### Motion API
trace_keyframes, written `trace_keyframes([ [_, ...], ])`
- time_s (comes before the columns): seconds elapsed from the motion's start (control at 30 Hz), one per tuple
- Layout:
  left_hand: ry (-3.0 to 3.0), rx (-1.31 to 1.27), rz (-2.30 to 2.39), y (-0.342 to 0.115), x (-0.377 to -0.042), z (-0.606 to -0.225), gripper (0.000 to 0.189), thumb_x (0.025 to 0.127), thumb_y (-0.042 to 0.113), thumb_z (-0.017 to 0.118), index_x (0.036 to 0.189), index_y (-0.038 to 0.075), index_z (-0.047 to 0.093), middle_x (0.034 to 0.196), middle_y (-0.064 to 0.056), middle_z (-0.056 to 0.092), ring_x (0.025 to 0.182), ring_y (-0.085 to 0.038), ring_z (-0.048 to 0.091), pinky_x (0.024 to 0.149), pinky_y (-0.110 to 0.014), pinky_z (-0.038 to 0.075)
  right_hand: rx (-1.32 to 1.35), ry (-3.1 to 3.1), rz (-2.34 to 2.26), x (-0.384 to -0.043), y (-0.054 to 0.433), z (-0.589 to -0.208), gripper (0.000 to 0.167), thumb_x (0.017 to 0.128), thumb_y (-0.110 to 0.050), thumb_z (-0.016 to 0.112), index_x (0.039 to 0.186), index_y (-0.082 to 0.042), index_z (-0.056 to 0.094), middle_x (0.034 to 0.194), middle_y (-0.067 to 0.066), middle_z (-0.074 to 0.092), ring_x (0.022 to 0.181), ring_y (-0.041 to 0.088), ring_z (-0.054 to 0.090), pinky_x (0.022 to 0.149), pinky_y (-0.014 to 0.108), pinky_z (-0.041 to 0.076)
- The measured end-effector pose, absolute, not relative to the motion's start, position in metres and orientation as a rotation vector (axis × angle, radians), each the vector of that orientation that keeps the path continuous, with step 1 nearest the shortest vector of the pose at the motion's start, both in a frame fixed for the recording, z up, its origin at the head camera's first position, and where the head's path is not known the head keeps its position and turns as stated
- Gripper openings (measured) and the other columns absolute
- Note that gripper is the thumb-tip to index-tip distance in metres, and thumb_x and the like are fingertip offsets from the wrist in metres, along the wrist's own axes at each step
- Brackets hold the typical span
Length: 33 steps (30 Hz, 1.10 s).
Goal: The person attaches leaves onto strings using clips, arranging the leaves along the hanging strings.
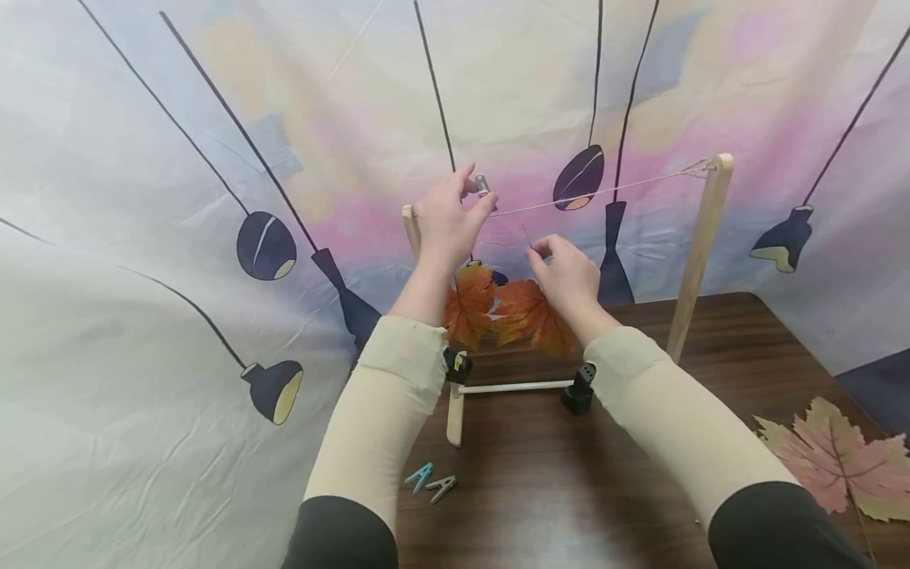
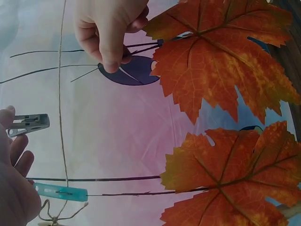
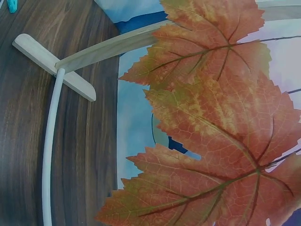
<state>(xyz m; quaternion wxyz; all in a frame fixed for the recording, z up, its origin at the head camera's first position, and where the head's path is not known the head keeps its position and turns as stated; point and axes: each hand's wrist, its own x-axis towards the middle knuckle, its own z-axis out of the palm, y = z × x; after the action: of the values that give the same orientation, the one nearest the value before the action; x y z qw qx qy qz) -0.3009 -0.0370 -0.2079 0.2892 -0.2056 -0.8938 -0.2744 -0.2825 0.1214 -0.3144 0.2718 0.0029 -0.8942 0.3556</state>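
With thumb and fingers, my left hand (image 1: pixel 449 217) pinches a grey clothespin (image 2: pixel 30 123) near the twine (image 1: pixel 604 192). The right hand (image 1: pixel 567 273) pinches the thin stem of an orange maple leaf (image 1: pixel 535 318) just below that line; the stem's tip sticks up past the fingers. A second orange maple leaf (image 2: pixel 225 176) hangs from the twine, its stem held by a teal clothespin (image 2: pixel 61 192) close to the left hand. In the right wrist view both leaves overlap, and the right hand's fingers are out of sight.
The twine runs between two wooden posts (image 1: pixel 700 257), joined low by a white rod (image 1: pixel 519 387). On the brown table (image 1: pixel 540 490) lie a blue clothespin (image 1: pixel 419 476), a grey-beige clothespin (image 1: pixel 442 487) and a pale pink leaf (image 1: pixel 839 458). A painted cloth (image 1: pixel 498 71) hangs behind.
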Motion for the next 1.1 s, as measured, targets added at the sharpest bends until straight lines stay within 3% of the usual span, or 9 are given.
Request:
trace_keyframes([
  [0.4, -2.411, -0.448, -0.681, -0.029, -0.305, -0.212, 0.04, 0.089, 0.045, 0.06, 0.124, 0.026, 0.06, 0.106, 0.01, 0.063, 0.118, -0.015, 0.042, 0.104, -0.044, 0.01, -0.02, -2.431, 0.996, -0.284, 0.115, -0.311, 0.027, 0.093, -0.038, 0.055, 0.105, -0.015, 0.063, 0.101, 0.0, 0.067, 0.078, 0.02, 0.059, 0.07, 0.039, 0.043],
  [0.7, -2.361, -0.548, -0.662, -0.026, -0.308, -0.205, 0.023, 0.087, 0.044, 0.063, 0.1, 0.025, 0.066, 0.097, 0.011, 0.064, 0.114, -0.015, 0.043, 0.105, -0.044, 0.005, -0.043, -2.416, 0.986, -0.286, 0.113, -0.305, 0.026, 0.094, -0.037, 0.054, 0.104, -0.015, 0.062, 0.103, 0.001, 0.067, 0.082, 0.022, 0.06, 0.07, 0.039, 0.044],
  [1.1, -2.387, -0.62, -0.61, -0.026, -0.31, -0.199, 0.023, 0.089, 0.042, 0.062, 0.101, 0.024, 0.067, 0.093, 0.011, 0.064, 0.114, -0.014, 0.042, 0.106, -0.043, 0.003, -0.074, -2.405, 1.03, -0.287, 0.107, -0.299, 0.027, 0.094, -0.039, 0.054, 0.103, -0.016, 0.063, 0.105, 0.0, 0.067, 0.087, 0.023, 0.06, 0.075, 0.042, 0.044],
])
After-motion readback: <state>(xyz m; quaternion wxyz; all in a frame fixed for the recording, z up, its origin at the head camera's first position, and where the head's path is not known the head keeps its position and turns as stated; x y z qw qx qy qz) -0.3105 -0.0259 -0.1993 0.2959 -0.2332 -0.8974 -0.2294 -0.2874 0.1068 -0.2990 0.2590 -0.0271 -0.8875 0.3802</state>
